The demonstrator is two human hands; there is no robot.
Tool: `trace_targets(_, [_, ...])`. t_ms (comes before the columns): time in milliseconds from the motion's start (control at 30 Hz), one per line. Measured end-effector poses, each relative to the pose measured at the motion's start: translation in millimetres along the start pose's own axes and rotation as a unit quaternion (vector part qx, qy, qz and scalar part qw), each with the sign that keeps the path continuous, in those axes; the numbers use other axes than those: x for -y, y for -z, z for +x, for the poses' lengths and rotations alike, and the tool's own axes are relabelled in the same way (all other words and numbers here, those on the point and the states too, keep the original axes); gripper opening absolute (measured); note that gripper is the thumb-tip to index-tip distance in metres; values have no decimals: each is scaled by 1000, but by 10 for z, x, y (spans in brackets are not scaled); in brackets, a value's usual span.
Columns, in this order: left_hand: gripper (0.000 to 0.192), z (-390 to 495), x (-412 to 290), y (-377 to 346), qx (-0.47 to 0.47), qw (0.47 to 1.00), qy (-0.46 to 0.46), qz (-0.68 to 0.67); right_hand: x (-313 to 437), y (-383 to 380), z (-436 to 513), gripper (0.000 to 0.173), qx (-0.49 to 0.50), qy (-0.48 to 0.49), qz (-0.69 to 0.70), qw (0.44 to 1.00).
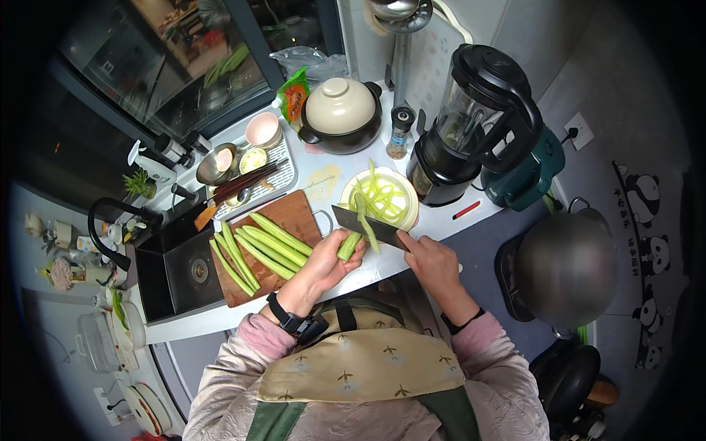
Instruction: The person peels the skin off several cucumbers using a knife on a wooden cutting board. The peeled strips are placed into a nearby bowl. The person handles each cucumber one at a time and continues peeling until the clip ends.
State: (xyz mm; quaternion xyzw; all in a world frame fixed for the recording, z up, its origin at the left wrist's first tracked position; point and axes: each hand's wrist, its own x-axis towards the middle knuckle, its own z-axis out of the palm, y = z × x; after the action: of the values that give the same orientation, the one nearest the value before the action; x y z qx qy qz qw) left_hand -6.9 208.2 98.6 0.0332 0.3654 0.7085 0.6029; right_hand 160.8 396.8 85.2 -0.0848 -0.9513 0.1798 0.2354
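Observation:
My left hand (333, 262) grips a short green vegetable piece (349, 246), perhaps cucumber. In my right hand (433, 259) is a knife (372, 227) with a broad dark blade, held across the piece's far end. A long pale green peel strip (364, 218) hangs over the blade. Just beyond, a white bowl (412, 205) holds more peel strips (386, 201). Long green vegetable strips (270, 248) lie on a wooden cutting board (300, 212) to the left, beside my left hand.
A black sink (171, 286) adjoins the board at left. Behind stand a drying tray (287, 179) with bowls and utensils, a lidded pot (342, 118), a pepper grinder (401, 132) and a blender (469, 127). A red pen-like object (466, 210) lies near the right edge; a wok (568, 270) is further right.

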Motion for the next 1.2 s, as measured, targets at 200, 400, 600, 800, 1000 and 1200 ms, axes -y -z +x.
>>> trace_targets(200, [30, 12, 62, -27, -82, 995, -53, -2, -86, -66, 29, 46, -5, -12, 7, 1000])
trace_targets(400, [36, 219, 36, 196, -173, 984, -19, -48, -47, -88, 110, 48, -5, 5, 12, 1000])
trace_targets(600, [32, 257, 26, 323, -124, 985, -24, -122, 0, -73, 139, 47, 17, 14, 13, 1000])
trace_targets(800, [28, 292, 24, 305, -102, 988, -32, -112, -9, -72, 113, 45, 46, 21, -17, 999])
trace_targets(1000, [29, 282, 32, 249, -125, 988, -43, -79, -24, -110, 82, 45, 46, 10, -29, 998])
trace_targets(1200, [30, 266, 13, 218, -119, 990, -34, -64, -80, -131, 72, 45, 37, -3, -17, 999])
